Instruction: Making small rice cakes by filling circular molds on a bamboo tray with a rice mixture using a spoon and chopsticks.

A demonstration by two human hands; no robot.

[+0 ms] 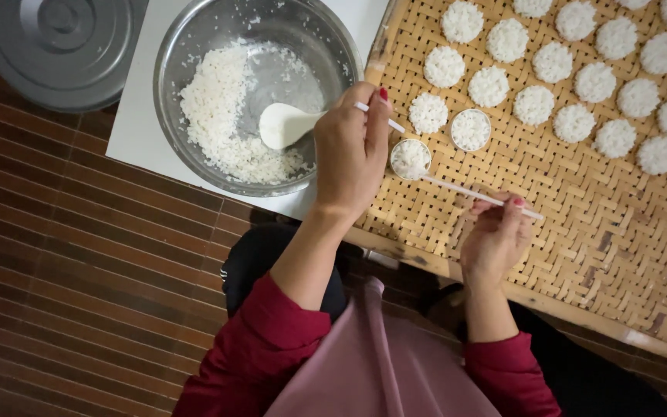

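Note:
My left hand (pixel 351 150) is closed on the handle of a white spoon (pixel 283 124), whose bowl hangs over the white rice in a steel bowl (pixel 194 46). A thin white rod end sticks out past that hand's fingers. My right hand (pixel 496 235) pinches a thin white stick (pixel 461 189) that lies across a woven bamboo tray (pixel 580 224). The stick's far tip reaches a small round ring mould (pixel 411 159) packed with rice. A second filled ring mould (pixel 471 130) sits just right of it. Several round rice cakes (pixel 534 104) lie in rows on the tray.
The steel bowl stands on a white board (pixel 137 127) left of the tray. A grey metal lid (pixel 55 46) rests on the brown slatted floor (pixel 79 270) at the upper left. My red sleeves and pink apron fill the bottom of the view.

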